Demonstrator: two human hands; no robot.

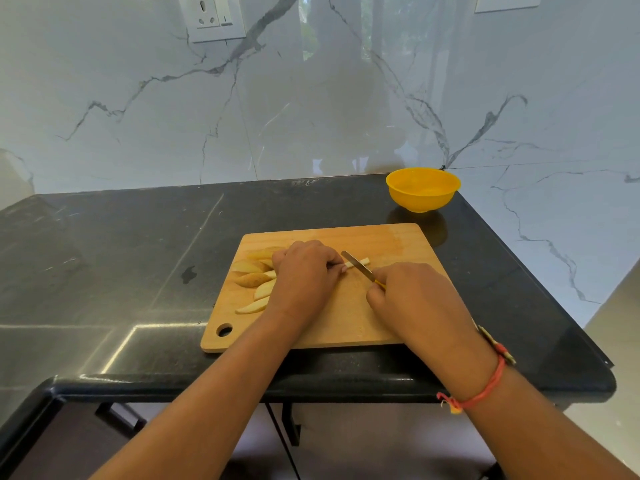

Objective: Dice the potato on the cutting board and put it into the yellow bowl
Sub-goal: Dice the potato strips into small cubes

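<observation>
Head view: left grip (304, 271) curls down on a potato strip (364, 261), right grip (412, 296) clamps the knife (360, 268). Light, firm, probably slick, so pin it close behind the blade.

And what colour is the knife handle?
Yellow. Only a bit of the knife handle shows beside the right hand, in the head view.

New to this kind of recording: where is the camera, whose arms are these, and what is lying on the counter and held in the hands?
There is no robot: one wide-angle camera worn on a person's head looks down at their bare hands. On the black counter lies a wooden cutting board. The left hand holds a potato strip; the right hand grips a small knife, blade across it. More potato wedges lie at the board's left. The yellow bowl stands behind the board, apart.
</observation>
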